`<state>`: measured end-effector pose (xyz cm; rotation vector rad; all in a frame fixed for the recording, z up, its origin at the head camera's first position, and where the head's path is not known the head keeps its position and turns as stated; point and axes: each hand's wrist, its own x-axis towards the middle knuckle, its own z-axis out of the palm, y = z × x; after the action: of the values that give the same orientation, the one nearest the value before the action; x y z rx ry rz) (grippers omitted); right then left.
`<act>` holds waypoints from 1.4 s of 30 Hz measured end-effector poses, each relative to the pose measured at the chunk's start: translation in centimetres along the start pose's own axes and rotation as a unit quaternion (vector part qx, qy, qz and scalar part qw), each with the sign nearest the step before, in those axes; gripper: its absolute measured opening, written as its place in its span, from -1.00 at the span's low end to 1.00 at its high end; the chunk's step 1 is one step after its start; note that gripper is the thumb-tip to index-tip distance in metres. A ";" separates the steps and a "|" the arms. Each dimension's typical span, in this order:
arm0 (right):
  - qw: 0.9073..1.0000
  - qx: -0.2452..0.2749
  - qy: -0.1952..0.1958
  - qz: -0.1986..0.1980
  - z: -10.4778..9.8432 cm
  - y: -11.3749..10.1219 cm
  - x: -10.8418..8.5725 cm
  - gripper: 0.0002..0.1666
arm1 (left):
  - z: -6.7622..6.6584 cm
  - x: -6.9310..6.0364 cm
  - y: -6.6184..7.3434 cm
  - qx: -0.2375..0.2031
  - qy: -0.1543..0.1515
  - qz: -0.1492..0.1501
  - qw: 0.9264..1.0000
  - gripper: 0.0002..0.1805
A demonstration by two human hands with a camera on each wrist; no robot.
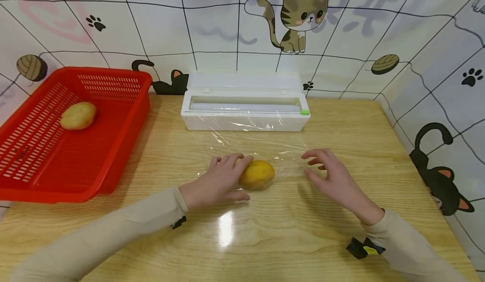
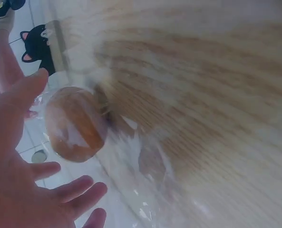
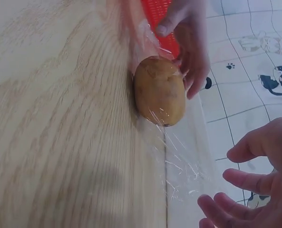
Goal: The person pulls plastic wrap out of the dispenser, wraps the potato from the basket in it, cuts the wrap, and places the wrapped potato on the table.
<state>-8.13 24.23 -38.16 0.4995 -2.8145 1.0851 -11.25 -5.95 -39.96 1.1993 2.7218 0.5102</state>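
Observation:
A yellow-brown potato lies on the wooden table under clear cling film. The film runs back from it to the white dispenser box. My left hand is at the potato's left side, its fingers spread and loosely bent; in the left wrist view the potato sits just off the thumb and fingers. To the right of the potato, my right hand hovers by the film's edge with fingers apart and nothing visibly between them. The right wrist view shows the film stretching from the potato toward that hand.
A red basket stands on the left with another potato inside. Behind the dispenser, whose lid is raised, hangs a cat-patterned wall covering. It also borders the table's right side.

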 end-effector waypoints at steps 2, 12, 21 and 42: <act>1.000 0.012 0.006 0.004 -0.2 0.3 -0.1 -0.67 | 0.2 0.5 0.0 -0.001 0.000 -0.002 1.000 -0.08; 0.991 -0.008 0.031 -0.127 0.9 -0.1 1.3 -0.63 | -0.4 -1.5 -1.2 0.048 0.049 -0.040 0.997 -0.56; 0.972 -0.081 -0.106 -0.196 3.6 -2.0 4.0 -0.47 | 0.1 -6.1 -1.6 0.085 -0.004 -0.021 0.996 -0.75; 0.948 -0.106 -0.178 -0.241 7.5 -3.9 6.3 -0.63 | -0.8 -11.0 -2.6 0.088 0.013 -0.074 0.993 -0.53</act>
<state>-12.47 14.78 -40.06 1.3843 -2.7955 0.6365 -5.82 -15.85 -40.41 1.0223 2.8996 0.2732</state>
